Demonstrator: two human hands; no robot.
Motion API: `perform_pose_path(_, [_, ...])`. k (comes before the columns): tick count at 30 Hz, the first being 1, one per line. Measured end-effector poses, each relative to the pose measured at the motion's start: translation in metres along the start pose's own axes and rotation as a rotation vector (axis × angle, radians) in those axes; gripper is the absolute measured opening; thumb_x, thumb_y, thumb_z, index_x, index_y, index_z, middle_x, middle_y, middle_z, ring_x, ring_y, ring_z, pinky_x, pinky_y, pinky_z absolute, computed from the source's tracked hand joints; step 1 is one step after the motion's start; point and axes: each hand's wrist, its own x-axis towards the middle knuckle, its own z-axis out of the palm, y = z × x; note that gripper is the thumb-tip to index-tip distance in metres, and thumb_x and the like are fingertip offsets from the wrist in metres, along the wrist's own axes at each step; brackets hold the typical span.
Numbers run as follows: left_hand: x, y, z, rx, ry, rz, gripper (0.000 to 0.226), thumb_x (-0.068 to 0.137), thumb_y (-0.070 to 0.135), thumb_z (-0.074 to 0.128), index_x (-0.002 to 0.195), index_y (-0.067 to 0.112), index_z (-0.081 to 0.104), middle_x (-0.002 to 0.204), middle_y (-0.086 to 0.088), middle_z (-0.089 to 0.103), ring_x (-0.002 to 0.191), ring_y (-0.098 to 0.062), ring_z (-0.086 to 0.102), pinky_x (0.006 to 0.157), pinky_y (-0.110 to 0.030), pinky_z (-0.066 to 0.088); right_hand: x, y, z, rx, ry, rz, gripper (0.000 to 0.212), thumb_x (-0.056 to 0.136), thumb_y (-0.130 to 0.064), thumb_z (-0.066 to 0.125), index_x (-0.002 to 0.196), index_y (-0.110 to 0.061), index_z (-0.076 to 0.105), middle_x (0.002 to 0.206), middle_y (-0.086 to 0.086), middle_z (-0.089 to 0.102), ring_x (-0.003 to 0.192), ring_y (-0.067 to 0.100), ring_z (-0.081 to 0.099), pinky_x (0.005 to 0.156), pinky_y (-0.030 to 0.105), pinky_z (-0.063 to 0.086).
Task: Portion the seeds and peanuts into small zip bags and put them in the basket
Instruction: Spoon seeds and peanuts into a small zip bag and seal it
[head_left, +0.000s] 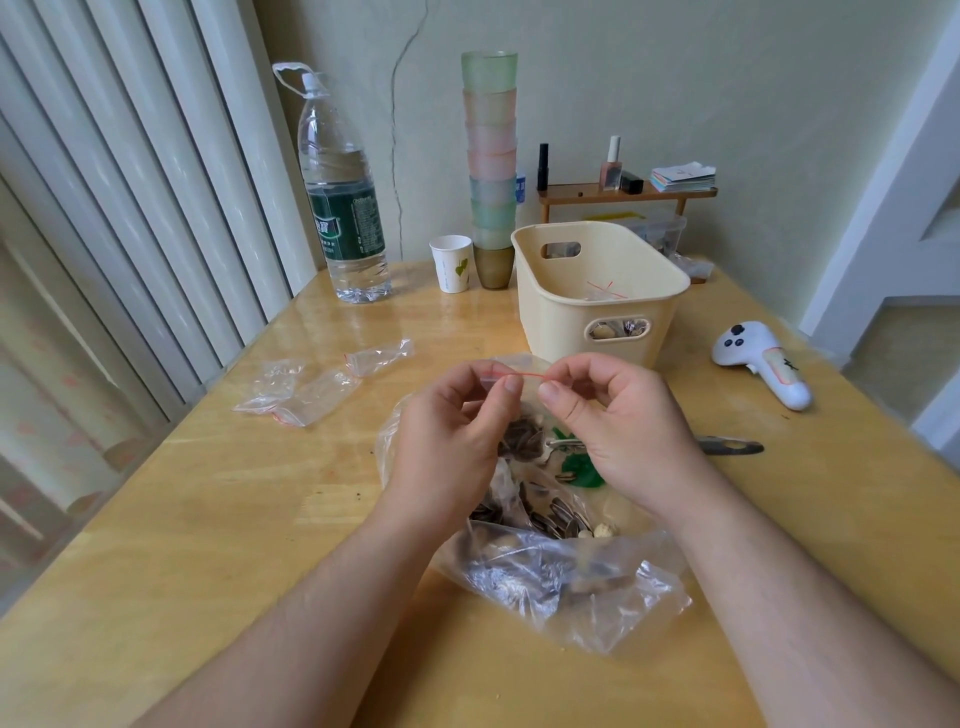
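Pinching the red zip strip of a small zip bag (511, 375) with both hands, I am sealing it above the big bag of seeds and peanuts (540, 540) on the tabletop (208, 519). My left hand (457, 421) is gripping the strip's left end between thumb and forefinger, and my right hand (602, 415) is gripping the right end in the same way. To do it well, I am thinking the fingers should press along the strip from one end to the other, with no seed caught inside. The strip's long axis is running left to right, mouth upward. The basket (597, 291) is waiting just behind, and spare bags (301, 389) are lying to the left.
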Motion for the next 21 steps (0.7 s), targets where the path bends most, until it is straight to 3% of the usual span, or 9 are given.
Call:
perform_pose_path(3, [0.002, -0.0019, -0.0019, -0.023, 0.004, -0.016, 0.009, 0.101, 0.023, 0.069, 0.097, 0.019, 0.075, 0.082, -0.001, 0.075, 0.077, -0.014, 0.069, 0.073, -0.035, 0.058, 0.0005, 0.0025, -0.0004, -0.025, 0.014, 0.016, 0.01, 0.096, -0.018, 0.073, 0.091, -0.026, 0.074, 0.084, -0.013, 0.073, 0.084, 0.003, 0.066, 0.081, 0.022, 0.054])
perform_pose_path(8, [0.0034, -0.0055, -0.0038, -0.019, -0.001, -0.027, 0.013, 0.099, 0.031, 0.073, 0.102, 0.02, 0.08, 0.095, -0.005, 0.079, 0.09, -0.02, 0.073, 0.088, -0.045, 0.061, 0.0024, 0.0023, -0.0015, 0.026, 0.039, 0.008, 0.016, 0.094, -0.012, 0.076, 0.083, -0.024, 0.073, 0.074, -0.012, 0.07, 0.073, 0.004, 0.062, 0.073, 0.021, 0.051])
perform_pose_path(12, [0.0045, -0.0057, -0.0037, -0.003, 0.028, -0.031, 0.016, 0.1, 0.029, 0.069, 0.104, 0.018, 0.08, 0.095, 0.0, 0.081, 0.091, -0.013, 0.074, 0.089, -0.036, 0.059, 0.0029, 0.0016, -0.0017, 0.086, 0.107, 0.03, 0.01, 0.086, -0.018, 0.083, 0.081, -0.022, 0.076, 0.076, -0.004, 0.076, 0.073, 0.007, 0.067, 0.072, 0.023, 0.055])
perform_pose_path(15, [0.0053, -0.0051, -0.0031, -0.044, 0.039, -0.025, 0.016, 0.1, 0.024, 0.069, 0.102, 0.012, 0.079, 0.089, -0.001, 0.08, 0.082, -0.01, 0.072, 0.077, -0.029, 0.058, 0.0019, 0.0029, -0.0028, 0.152, 0.113, 0.075, 0.012, 0.078, -0.036, 0.083, 0.083, -0.026, 0.08, 0.085, 0.007, 0.078, 0.08, 0.015, 0.07, 0.08, 0.033, 0.06])
perform_pose_path(18, [0.0039, -0.0019, -0.003, -0.086, 0.048, -0.041, 0.019, 0.101, 0.021, 0.067, 0.102, 0.005, 0.078, 0.08, 0.003, 0.077, 0.067, -0.002, 0.067, 0.058, -0.015, 0.05, 0.0019, 0.0052, -0.0032, 0.145, 0.107, 0.092, 0.007, 0.087, -0.028, 0.083, 0.083, -0.024, 0.079, 0.085, 0.014, 0.075, 0.079, 0.02, 0.066, 0.083, 0.044, 0.058])
perform_pose_path(21, [0.0043, -0.0047, -0.0035, -0.125, -0.016, -0.059, 0.019, 0.099, 0.025, 0.068, 0.099, 0.009, 0.079, 0.088, -0.007, 0.078, 0.08, -0.013, 0.07, 0.075, -0.028, 0.058, 0.0026, 0.0049, -0.0022, 0.173, 0.127, 0.083, 0.013, 0.092, -0.018, 0.078, 0.08, -0.022, 0.077, 0.078, 0.009, 0.072, 0.078, 0.021, 0.064, 0.081, 0.043, 0.055])
